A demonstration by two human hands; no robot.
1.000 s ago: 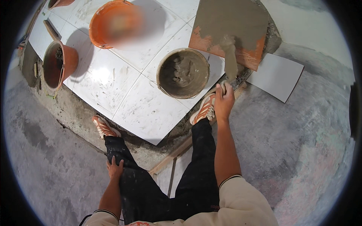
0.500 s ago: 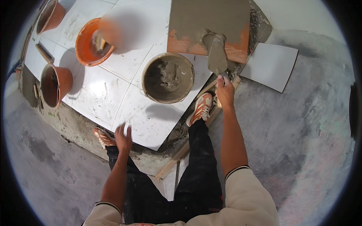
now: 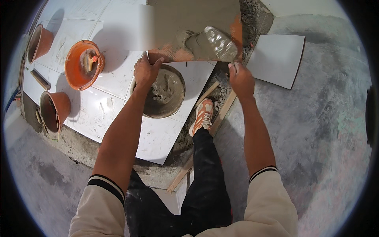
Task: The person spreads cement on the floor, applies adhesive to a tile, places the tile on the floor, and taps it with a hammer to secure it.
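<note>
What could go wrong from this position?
With the left hand at the edge of the orange-backed tile, that forearm might bump the mortar bucket. Mortar by the trowel in the right hand lies near the tile's edge and could slip off. The shoe could catch the wooden strip beside it.

Mottled grey concrete floor, dull finish, dark blotches, with faint green and pink staining toward the right edge; same bare grey on the left, running up to a rough, crumbly concrete step edge. Above that step, a glossy white square-tiled floor, smudged, thin straight joints, bright lamp glare at left, soft-edged shadows. Top right: strip of loose grey gravel near a plain off-white wall.
</note>
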